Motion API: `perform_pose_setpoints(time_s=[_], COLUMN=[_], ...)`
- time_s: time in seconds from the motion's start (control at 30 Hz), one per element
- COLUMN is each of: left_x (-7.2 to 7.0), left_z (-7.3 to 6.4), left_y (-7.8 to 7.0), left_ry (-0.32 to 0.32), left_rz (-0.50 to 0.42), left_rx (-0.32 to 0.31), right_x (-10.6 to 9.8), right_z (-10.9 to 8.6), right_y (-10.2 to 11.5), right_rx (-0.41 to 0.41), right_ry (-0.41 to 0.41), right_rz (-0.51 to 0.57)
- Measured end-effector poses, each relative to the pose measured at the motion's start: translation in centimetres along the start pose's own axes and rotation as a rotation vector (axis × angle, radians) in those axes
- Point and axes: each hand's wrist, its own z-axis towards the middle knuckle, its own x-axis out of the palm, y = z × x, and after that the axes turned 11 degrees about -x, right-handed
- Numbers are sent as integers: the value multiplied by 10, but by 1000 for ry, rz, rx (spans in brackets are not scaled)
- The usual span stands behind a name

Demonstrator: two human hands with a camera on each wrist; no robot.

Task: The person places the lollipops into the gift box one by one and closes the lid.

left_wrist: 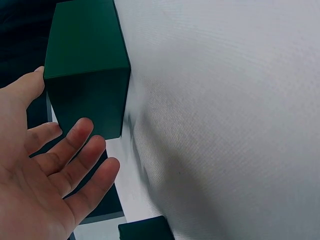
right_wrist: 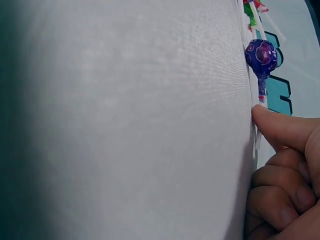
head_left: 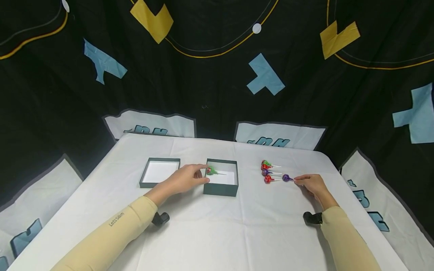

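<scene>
My left hand [head_left: 185,178] is at the left side of the dark green box [head_left: 220,191], its thumb against the box and the other fingers [left_wrist: 95,180] loosely extended. Inside the box lies a lollipop in a green and red wrapper [head_left: 211,171], its white stick pointing right. On the right, my right hand [head_left: 313,185] pinches the stick of a purple lollipop [right_wrist: 261,57] between thumb and forefinger, close to the tablecloth; the other fingers are curled in. Just left of that hand is a group of lollipops, including a red one [head_left: 268,179], a second purple one [head_left: 265,172] and a green-red one [head_left: 266,164].
A shallow green lid [head_left: 160,171] with a white inside lies left of the box, partly behind the left hand. White cloth [head_left: 217,233] covers the table. A black curtain [head_left: 203,90] with taped patches hangs behind it.
</scene>
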Motion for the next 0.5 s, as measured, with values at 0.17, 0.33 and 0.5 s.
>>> perform_pose_setpoints(time_s=[0.17,0.33,0.5], left_x=[0,0,0], left_z=[0,0,0], left_y=[1,1,0], left_ry=[3,9,2], left_rz=[-4,-9,-2], left_rx=[-2,-2,7], right_x=[0,1,1], right_z=[-1,-2,-4], right_y=[1,2,3], right_rx=[-24,-47,-88], right_ry=[-9,-10,-2], right_rz=[-10,-28,-61])
